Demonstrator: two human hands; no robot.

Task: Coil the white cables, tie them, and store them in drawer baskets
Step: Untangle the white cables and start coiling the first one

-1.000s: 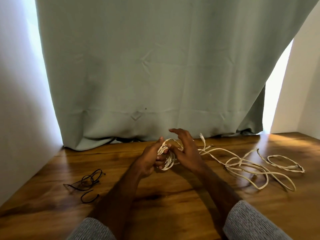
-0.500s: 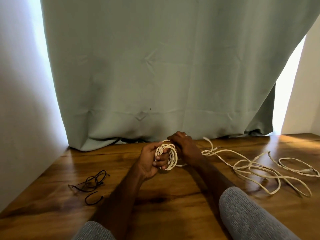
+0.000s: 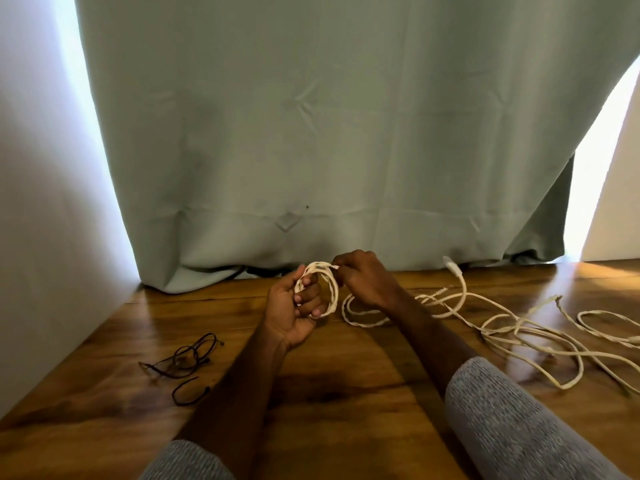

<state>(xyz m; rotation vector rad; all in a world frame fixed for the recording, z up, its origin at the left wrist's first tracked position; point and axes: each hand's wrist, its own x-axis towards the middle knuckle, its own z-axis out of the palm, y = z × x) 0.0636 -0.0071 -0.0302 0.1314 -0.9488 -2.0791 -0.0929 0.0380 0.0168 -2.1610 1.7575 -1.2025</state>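
- Daylight flares, overexposed, past both edges of the curtain [image 3: 311,133].
- Glare streaks the worktop [image 3: 346,375] at right.
- Wide-angle lens bows the frame edges; detail soft.

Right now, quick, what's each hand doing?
Left hand: closed around the coiled loops of white braided cable.
Right hand: pinching the same cable's strand at the top of the coil.

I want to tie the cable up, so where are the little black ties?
In the head view the black ties lie on the wooden table, on the left side, left of the left hand.
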